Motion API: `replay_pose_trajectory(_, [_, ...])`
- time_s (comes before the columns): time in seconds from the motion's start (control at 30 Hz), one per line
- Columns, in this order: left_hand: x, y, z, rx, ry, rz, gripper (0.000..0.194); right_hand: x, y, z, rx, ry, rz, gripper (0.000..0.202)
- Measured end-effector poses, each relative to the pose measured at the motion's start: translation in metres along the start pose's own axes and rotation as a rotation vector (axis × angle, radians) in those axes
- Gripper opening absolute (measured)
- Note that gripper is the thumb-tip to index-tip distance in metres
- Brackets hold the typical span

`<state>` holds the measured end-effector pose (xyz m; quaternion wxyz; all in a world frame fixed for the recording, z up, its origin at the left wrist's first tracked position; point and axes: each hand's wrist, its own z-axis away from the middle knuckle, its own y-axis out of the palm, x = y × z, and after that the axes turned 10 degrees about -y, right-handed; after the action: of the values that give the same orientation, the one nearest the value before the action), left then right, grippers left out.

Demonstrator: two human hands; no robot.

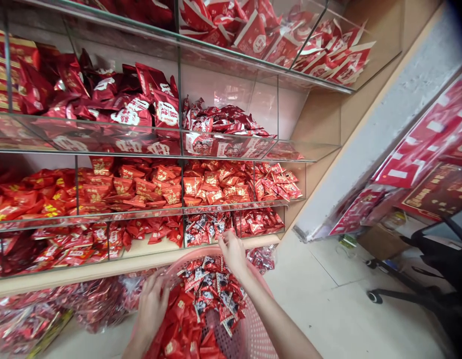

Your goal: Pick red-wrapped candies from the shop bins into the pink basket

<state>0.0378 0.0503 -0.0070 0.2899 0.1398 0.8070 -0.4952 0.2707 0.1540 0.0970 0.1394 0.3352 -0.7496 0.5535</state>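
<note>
A pink perforated plastic basket (259, 319) stands in front of the shelves. Inside it, small red, black and white candy packets (210, 286) lie over plain red packets (178, 319). My left hand (153, 296) is curled over the basket's left rim. Above the far rim, my right hand (233, 252) reaches to the front of a low compartment that holds matching red, black and white packets (201, 227). Its fingers are bent and slightly apart, with nothing visible between them.
Glass-fronted shelves (141, 214) hold several kinds of red packets. Bagged red goods (100, 301) lie on the floor below the bottom board. At the right are a wall with red packaging (406, 154), a cardboard box (382, 240) and a wheeled black chair (410, 294).
</note>
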Motion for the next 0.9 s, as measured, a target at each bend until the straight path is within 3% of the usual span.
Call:
replay_pose_trajectory(0.1, [0.029,-0.006,0.010,-0.054,-0.070,-0.039,0.027,0.012,0.021,-0.036,0.046,-0.014,0.073,0.034])
replay_pose_trajectory(0.23, [0.047,-0.009,0.025,-0.068,-0.173,-0.023,0.027,0.020,0.050,-0.067,0.117,0.014,0.195,0.051])
replay_pose_trajectory(0.43, [0.047,-0.007,0.032,-0.047,-0.201,0.026,0.028,0.020,0.071,-0.080,0.166,0.065,0.253,0.051])
replay_pose_trajectory(0.73, [0.037,-0.005,0.031,-0.048,-0.225,0.093,0.028,0.018,0.080,-0.088,0.201,0.123,0.261,0.049])
replay_pose_trajectory(0.9, [0.037,-0.006,0.031,-0.051,-0.218,0.109,0.027,0.021,0.081,-0.090,0.209,0.119,0.263,0.058])
